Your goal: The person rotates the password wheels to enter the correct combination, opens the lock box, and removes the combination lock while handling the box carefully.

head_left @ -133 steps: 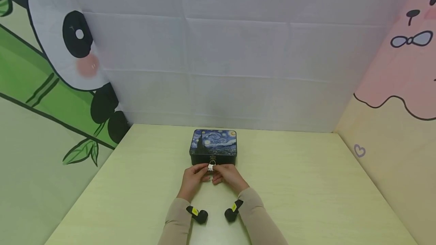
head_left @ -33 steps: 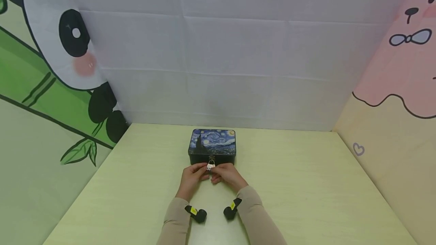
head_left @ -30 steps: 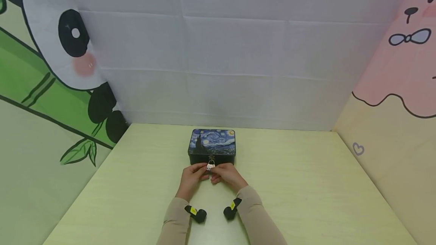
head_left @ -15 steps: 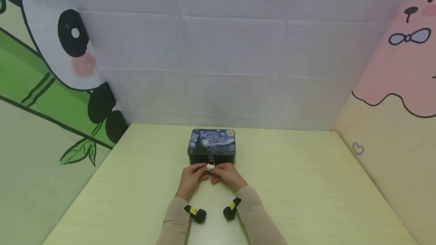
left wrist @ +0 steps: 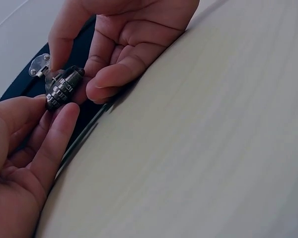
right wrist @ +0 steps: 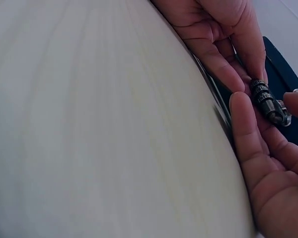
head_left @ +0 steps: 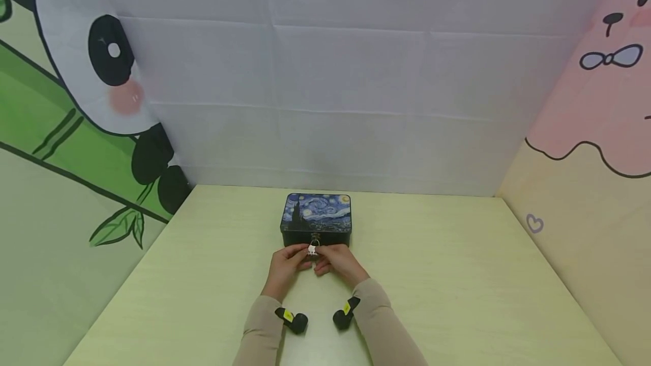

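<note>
A small metal combination padlock hangs by its shackle from the front clasp of a lidded box with a starry night picture on top. The lid is down. My left hand pinches one end of the padlock between thumb and fingers. At the other end, my right hand holds it with thumb and fingers. Number dials show on the padlock in the left wrist view, facing the table's front. The silver clasp sits just behind it on the dark box front.
The box stands on a pale wood-grain table, near its back edge. A white cloth wall rises behind, with printed panels at both sides. Black wrist cameras sit on both beige sleeves.
Between the fingers, the padlock's body has tilted slightly, and its lower dial edge shows more than half a second ago. Both hands keep their place at it; the head view has shifted a little.
</note>
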### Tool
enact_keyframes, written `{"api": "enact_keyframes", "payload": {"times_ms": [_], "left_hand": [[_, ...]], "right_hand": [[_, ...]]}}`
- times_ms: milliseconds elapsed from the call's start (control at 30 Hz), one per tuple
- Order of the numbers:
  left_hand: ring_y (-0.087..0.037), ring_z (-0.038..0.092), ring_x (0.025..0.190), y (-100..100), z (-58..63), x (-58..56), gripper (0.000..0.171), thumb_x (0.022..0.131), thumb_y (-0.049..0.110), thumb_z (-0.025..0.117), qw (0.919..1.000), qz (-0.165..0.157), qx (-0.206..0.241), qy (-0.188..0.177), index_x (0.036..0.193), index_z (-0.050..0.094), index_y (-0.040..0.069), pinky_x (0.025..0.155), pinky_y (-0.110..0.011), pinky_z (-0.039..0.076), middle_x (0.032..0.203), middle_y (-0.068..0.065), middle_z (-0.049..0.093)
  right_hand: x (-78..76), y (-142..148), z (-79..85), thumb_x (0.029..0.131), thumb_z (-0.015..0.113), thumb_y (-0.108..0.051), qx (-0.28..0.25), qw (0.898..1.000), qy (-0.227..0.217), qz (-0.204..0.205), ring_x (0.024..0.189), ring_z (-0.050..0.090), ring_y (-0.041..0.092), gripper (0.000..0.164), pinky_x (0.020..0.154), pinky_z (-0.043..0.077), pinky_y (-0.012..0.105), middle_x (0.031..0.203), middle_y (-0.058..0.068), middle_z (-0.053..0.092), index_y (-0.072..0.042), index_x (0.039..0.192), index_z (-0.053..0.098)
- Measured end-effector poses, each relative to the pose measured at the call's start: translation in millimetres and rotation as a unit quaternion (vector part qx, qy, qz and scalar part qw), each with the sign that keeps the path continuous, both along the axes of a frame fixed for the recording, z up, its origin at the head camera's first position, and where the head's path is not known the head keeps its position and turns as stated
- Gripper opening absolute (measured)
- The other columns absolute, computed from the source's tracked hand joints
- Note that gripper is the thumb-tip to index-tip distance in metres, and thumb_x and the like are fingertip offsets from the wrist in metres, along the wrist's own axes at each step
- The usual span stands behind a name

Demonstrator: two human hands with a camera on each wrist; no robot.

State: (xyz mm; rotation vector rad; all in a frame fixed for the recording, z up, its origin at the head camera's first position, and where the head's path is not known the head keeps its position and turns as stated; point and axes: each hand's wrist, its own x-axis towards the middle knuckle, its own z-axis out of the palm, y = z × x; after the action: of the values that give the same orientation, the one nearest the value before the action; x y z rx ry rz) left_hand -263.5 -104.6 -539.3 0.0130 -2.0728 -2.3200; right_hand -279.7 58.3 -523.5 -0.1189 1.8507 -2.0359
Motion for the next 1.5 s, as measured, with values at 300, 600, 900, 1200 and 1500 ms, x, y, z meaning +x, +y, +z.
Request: {"api": "enact_keyframes", "payload": {"times_ms": [300,600,900,1200,1500], "left_hand": [[-0.014,0.070,0.084,0.3,-0.3,0.9,0.024,0.098,-0.005,0.058,1.0000,-0.003,0.001,0.006,0.116,0.061,-0.020,0.071,-0.026,0.062,0.106,-0.023,0.069],[-0.013,0.070,0.082,0.1,-2.7,-0.4,0.023,0.097,-0.006,0.058,1.0000,-0.002,0.006,0.007,0.115,0.062,-0.020,0.070,-0.025,0.061,0.104,-0.022,0.070],[-0.012,0.070,0.081,0.4,-2.5,-1.0,0.022,0.097,-0.007,0.057,1.0000,0.001,0.006,0.005,0.115,0.062,-0.020,0.070,-0.025,0.061,0.103,-0.021,0.070],[-0.013,0.070,0.082,-0.2,-2.7,-1.9,0.024,0.097,-0.005,0.058,1.0000,-0.002,0.006,0.003,0.116,0.062,-0.019,0.071,-0.026,0.062,0.106,-0.022,0.069],[-0.015,0.070,0.084,0.6,-1.6,-1.1,0.024,0.098,-0.005,0.057,1.0000,-0.001,0.008,0.003,0.117,0.061,-0.019,0.072,-0.028,0.062,0.107,-0.021,0.069]], "right_hand": [[2.2,1.1,0.5,0.098,0.060,-0.005,0.013,1.000,0.023,0.012,0.057,0.064,0.012,0.025,0.061,0.061,0.029,0.071,0.010,0.066,0.018,0.104,0.066],[1.9,1.1,-0.9,0.098,0.060,-0.004,0.020,0.999,0.033,0.014,0.058,0.065,0.012,0.024,0.062,0.062,0.031,0.073,0.011,0.068,0.018,0.101,0.067],[0.8,0.7,-2.5,0.096,0.062,-0.002,0.015,0.999,0.026,0.012,0.059,0.066,0.012,0.018,0.063,0.062,0.029,0.072,0.009,0.068,0.016,0.096,0.067],[-0.1,-0.1,-2.3,0.097,0.061,-0.005,0.012,0.999,0.031,0.008,0.059,0.066,0.013,0.022,0.063,0.062,0.030,0.072,0.010,0.068,0.016,0.098,0.066],[-0.8,-0.4,-2.9,0.100,0.057,-0.015,-0.010,1.000,0.003,0.000,0.059,0.064,0.013,0.032,0.060,0.061,0.027,0.069,0.008,0.063,0.016,0.097,0.065]]}}
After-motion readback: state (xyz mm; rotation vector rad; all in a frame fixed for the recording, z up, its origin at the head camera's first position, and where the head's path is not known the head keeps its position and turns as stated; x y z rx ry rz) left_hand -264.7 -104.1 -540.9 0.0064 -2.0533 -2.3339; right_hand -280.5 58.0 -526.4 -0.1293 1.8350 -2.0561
